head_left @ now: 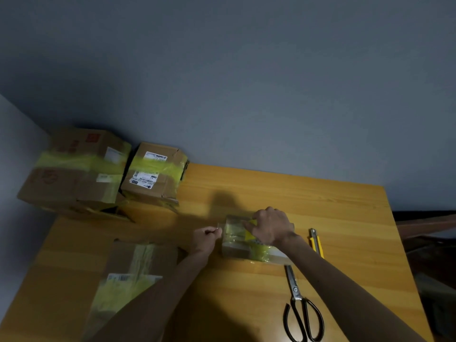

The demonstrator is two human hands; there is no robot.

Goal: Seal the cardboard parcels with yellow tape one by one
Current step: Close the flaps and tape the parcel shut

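Parcel [234, 246] under right grip [270, 227]; left grip [206, 239] beside, perhaps pinching tape [218, 228].

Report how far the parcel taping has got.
Done: three boxes already wear yellow bands, the large box, the smaller box beside it and the near box. In hand: the right hand holds the small parcel, partly taped, while the left hand pinches what looks like a tape end. Left: finishing this one; no clearly untaped parcel shows.

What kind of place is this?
Probably a small parcel-packing corner in a plain room: taped cardboard parcels stacked by the wall, with scissors and a yellow utility knife on the wooden table.
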